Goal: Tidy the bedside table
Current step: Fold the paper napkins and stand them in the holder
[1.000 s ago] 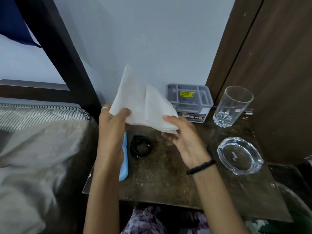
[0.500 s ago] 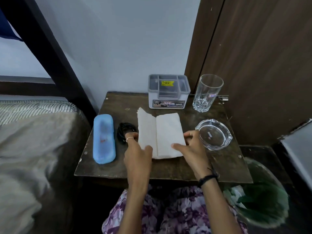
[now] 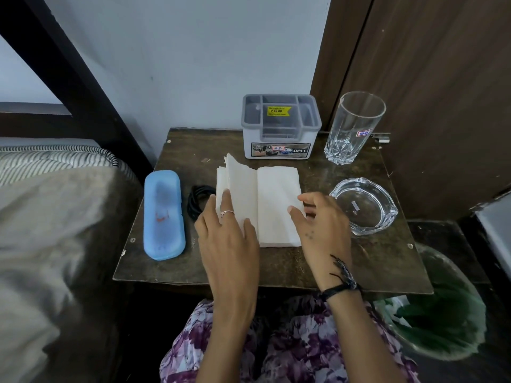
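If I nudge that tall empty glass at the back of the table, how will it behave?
The tall glass is narrow and upright, so probably tips easily. It stands near the table corner, so a fall could break it. Smooth walls likely feel slippery.

On the table (image 3: 276, 268), tissue (image 3: 272, 200) lies between cable (image 3: 197, 200) and ashtray (image 3: 363, 205).

Ring on left grip (image 3: 226, 236) – black wristband (image 3: 341, 287) right
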Demonstrator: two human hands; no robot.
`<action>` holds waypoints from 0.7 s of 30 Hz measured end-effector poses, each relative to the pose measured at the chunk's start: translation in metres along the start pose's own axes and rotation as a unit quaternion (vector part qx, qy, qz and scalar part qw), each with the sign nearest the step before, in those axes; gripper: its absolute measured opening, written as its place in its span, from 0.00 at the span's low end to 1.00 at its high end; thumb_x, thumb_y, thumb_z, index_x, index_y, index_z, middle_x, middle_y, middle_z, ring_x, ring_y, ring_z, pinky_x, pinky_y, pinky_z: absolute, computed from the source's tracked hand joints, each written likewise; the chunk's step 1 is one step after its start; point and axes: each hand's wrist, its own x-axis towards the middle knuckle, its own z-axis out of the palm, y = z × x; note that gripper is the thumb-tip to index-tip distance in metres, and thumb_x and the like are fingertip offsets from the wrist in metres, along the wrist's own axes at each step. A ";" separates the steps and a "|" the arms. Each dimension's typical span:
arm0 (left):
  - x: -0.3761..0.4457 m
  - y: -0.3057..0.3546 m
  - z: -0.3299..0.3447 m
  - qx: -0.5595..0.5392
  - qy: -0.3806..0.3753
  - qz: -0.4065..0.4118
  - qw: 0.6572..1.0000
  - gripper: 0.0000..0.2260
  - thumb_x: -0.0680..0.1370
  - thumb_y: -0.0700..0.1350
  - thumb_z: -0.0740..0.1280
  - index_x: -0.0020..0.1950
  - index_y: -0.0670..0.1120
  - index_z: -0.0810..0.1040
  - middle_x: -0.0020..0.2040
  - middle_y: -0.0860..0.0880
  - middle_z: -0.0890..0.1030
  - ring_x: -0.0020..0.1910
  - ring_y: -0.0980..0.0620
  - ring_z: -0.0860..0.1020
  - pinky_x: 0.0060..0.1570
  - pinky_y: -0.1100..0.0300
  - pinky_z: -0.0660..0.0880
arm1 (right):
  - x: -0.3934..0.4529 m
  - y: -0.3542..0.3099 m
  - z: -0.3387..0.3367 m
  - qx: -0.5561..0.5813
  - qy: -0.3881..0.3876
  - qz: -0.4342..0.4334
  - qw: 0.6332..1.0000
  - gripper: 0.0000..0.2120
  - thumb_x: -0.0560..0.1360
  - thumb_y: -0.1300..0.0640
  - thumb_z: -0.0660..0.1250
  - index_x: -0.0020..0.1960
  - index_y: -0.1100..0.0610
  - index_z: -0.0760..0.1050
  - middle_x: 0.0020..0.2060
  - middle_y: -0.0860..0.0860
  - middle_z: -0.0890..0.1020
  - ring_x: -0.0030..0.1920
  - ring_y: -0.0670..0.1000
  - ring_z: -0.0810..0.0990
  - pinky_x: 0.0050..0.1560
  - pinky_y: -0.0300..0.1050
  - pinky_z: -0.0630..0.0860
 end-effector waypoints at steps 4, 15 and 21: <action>0.001 -0.002 0.004 0.038 0.025 0.023 0.999 0.22 0.78 0.43 0.64 0.71 0.39 0.66 0.70 0.38 0.69 0.70 0.39 0.62 0.69 0.49 0.60 | 0.001 -0.002 0.000 0.032 0.005 0.018 0.999 0.11 0.74 0.52 0.66 0.55 0.55 0.77 0.51 0.52 0.80 0.50 0.48 0.79 0.49 0.42 0.75; 0.000 -0.002 0.006 0.068 0.001 0.023 0.997 0.25 0.78 0.47 0.62 0.74 0.45 0.61 0.72 0.40 0.67 0.73 0.41 0.61 0.71 0.51 0.55 | 0.003 -0.002 0.006 0.035 -0.002 0.019 0.999 0.11 0.75 0.49 0.65 0.54 0.54 0.77 0.52 0.50 0.79 0.46 0.43 0.74 0.45 0.38 0.71; 0.000 0.003 0.005 -0.037 0.005 0.008 0.999 0.21 0.78 0.46 0.63 0.70 0.43 0.67 0.72 0.43 0.66 0.74 0.46 0.58 0.72 0.51 0.58 | 0.003 -0.001 0.006 0.034 -0.003 0.025 0.999 0.12 0.75 0.48 0.64 0.54 0.54 0.77 0.52 0.50 0.79 0.50 0.46 0.77 0.47 0.40 0.71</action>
